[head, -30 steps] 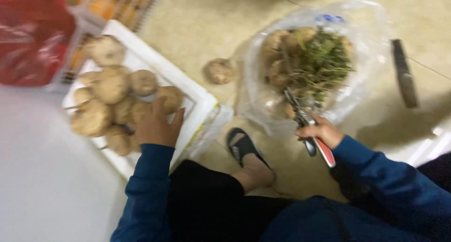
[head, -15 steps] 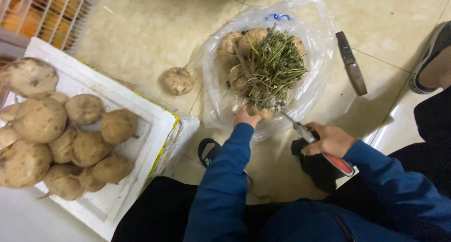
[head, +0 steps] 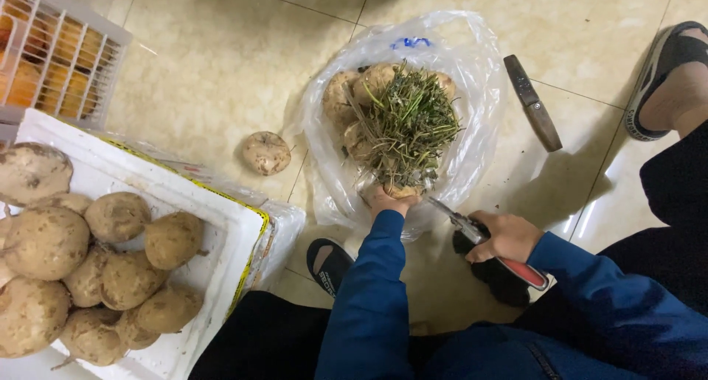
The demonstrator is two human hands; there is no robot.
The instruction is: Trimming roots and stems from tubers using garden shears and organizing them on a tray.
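Note:
My left hand (head: 389, 201) reaches into an open clear plastic bag (head: 472, 92) on the tiled floor and closes on a brown root vegetable (head: 402, 191) at the bag's near edge. More of these tubers lie in the bag under a heap of green stalks (head: 409, 122). My right hand (head: 507, 236) grips red-handled pruning shears (head: 483, 240), blades pointing toward the bag, a little right of my left hand. Both sleeves are blue.
A white foam box (head: 221, 225) at the left holds several trimmed tubers (head: 118, 262). One loose tuber (head: 265, 153) lies on the floor between box and bag. A knife (head: 532, 102) lies right of the bag. A white crate (head: 66, 56) sits top left. Sandalled feet (head: 328, 262) (head: 671, 78) are nearby.
My left hand left the foam box, swung right to the bag and took hold of a tuber there. The view shifted right and lower. My right hand kept the shears.

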